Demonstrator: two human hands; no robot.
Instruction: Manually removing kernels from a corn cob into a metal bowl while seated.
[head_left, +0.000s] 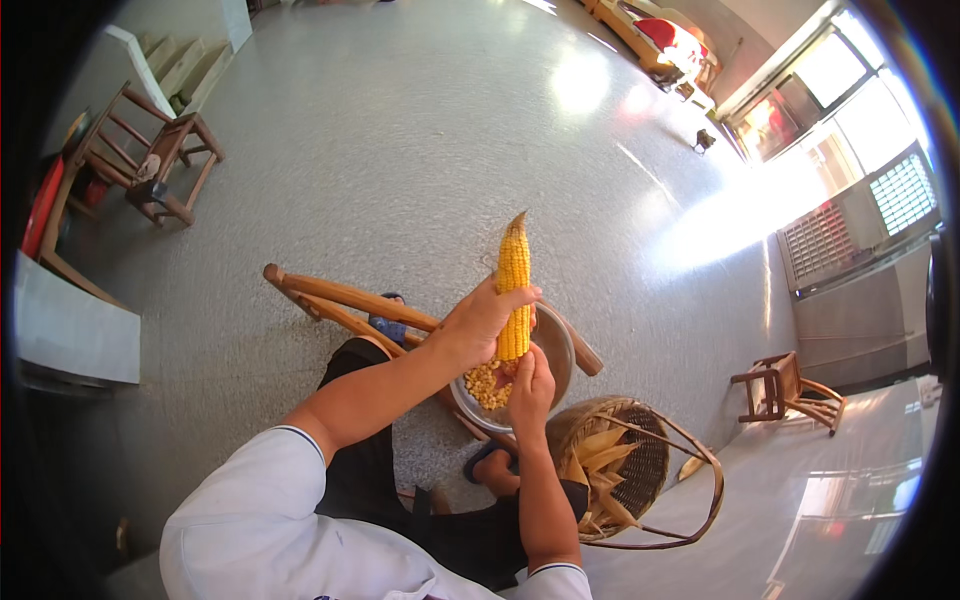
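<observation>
My left hand (487, 319) is wrapped around an ear of yellow corn (514, 262), its thumb lying across the kernels. The ear stands nearly lengthwise in view, with its brownish pointed tip away from me. At the lower end of the ear, my right hand (532, 382) has its thumb and fingers bent against the kernels. Below both hands is a round metal basin (559, 337). Loose yellow kernels (487, 386) lie inside it, partly hidden by my hands and the ear.
A wooden frame (360, 300) extends left from beneath the basin. By my right knee stands a woven basket (656, 450) with a looped handle, holding dry corn husks (600, 457). Wooden chairs stand at left (169, 157) and right (784, 390). A small animal (703, 140) is near the doorway.
</observation>
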